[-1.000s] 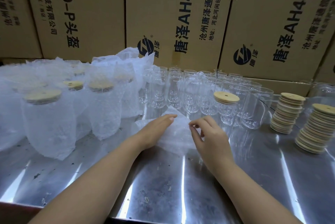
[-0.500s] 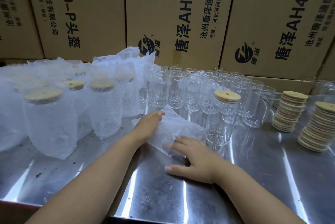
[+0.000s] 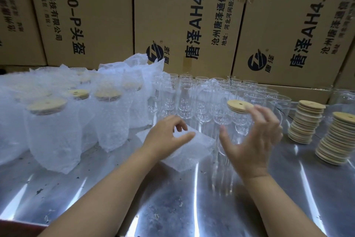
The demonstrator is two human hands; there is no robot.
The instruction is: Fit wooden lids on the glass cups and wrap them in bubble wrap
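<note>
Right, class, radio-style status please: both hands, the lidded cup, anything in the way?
Left hand curled over bubble wrap sheet, grip unclear. Right hand open at lidded cup, no grip seen. Bare cups crowd close behind.

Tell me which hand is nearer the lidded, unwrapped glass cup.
Right. The right hand is spread open just in front of the lidded cup. The left hand is farther off to its left, over the bubble wrap sheet.
</note>
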